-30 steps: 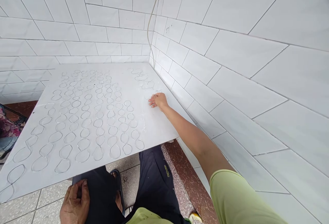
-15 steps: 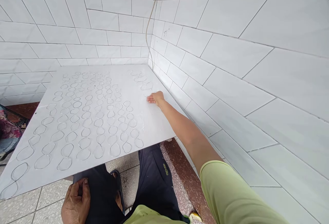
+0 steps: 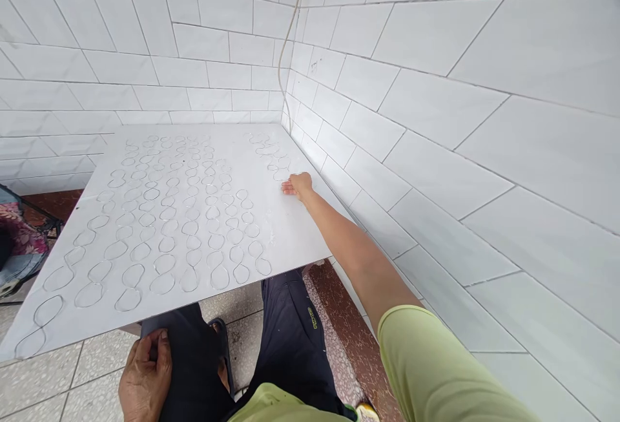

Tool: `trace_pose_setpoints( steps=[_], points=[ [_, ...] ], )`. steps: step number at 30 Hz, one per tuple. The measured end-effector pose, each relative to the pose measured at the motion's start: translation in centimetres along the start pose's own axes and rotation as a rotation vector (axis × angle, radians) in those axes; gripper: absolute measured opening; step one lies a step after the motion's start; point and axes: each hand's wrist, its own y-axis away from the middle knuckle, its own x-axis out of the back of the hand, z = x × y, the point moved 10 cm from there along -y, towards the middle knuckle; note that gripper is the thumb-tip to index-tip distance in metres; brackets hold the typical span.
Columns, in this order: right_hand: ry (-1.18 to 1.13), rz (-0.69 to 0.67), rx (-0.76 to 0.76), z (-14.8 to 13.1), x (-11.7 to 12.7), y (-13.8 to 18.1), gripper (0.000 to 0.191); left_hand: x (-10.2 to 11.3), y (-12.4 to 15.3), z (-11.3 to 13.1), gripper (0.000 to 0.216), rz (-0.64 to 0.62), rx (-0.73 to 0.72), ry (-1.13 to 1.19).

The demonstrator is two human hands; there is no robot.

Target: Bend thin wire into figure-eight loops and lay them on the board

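A large white board (image 3: 295, 234) lies flat in front of me, with rows of thin wire loops (image 3: 214, 259), many shaped like a figure eight, spread over it. My right hand (image 3: 297, 185) reaches to the board's right side. Its fingers are stretched out and point left, low over or touching the surface, and I see nothing held. Just beyond its fingers lies a smaller group of wire loops (image 3: 272, 154). My left hand (image 3: 145, 370) rests by my dark-trousered leg below the board's near edge, fingers curled and thumb against them; nothing shows in its grip.
White tiled walls (image 3: 416, 118) meet at a corner behind and right of the board. A pale cable (image 3: 280, 66) hangs down that corner. At far left stands something with floral cloth (image 3: 22, 231). A red-brown ledge (image 3: 349, 338) runs along the right wall's foot.
The view has turned slightly left, so the board and loops appear shifted right. My right hand stays almost in place beside the smaller loop group; my left hand keeps its curled pose.
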Motion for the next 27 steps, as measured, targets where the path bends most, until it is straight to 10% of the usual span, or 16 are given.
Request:
trace_pose_setpoints(
  steps=[14,27],
  points=[
    [0.726,-0.270,0.338,-2.4,-12.2,5.2,0.037,0.2,0.5,0.4,0.035,0.012,-0.013,0.025],
    [1.108,-0.325,0.605,-3.0,-12.4,7.8,0.006,0.4,0.7,0.2,0.036,0.000,0.001,0.051]
  ],
)
